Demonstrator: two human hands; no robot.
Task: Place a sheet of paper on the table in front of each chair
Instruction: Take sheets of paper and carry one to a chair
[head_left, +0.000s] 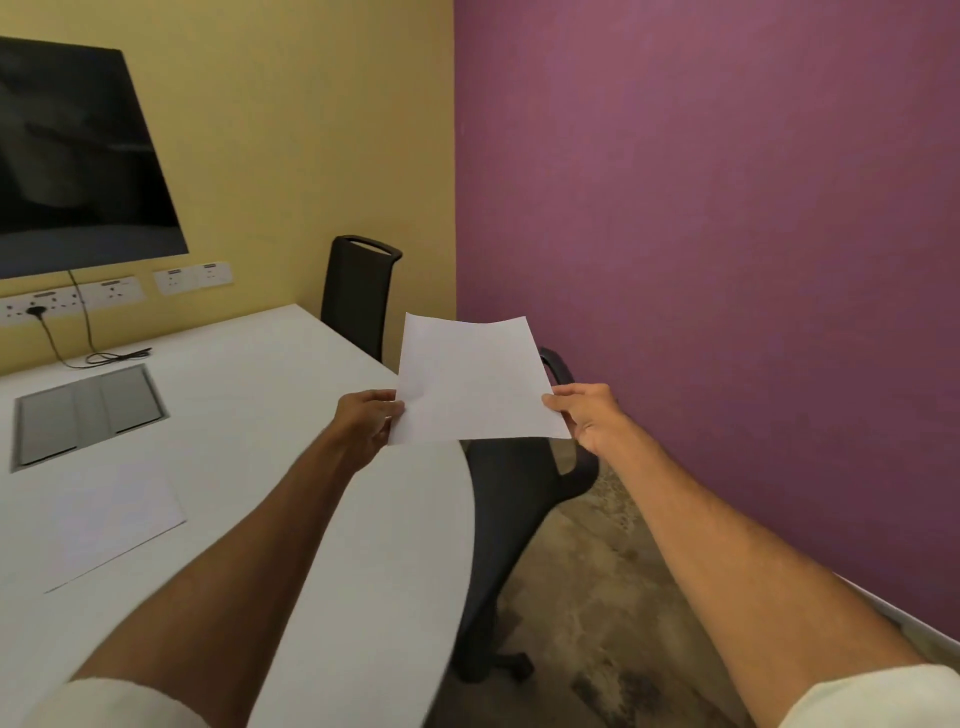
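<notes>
I hold a blank white sheet of paper (472, 379) in the air above the right edge of the white table (291, 395). My left hand (366, 423) pinches its lower left corner and my right hand (589, 415) grips its lower right corner. Below the sheet stands a black office chair (519, 499) pulled up to the table's curved edge. A second black chair (358, 291) stands farther back along the same side. Another white sheet (111, 519) lies flat on the table at the near left.
A grey cable box lid (88, 410) is set into the tabletop. A black cable (104, 356) runs from the wall sockets (72, 301) onto the table. A dark screen (78, 156) hangs on the yellow wall. The purple wall (727, 260) is close on the right.
</notes>
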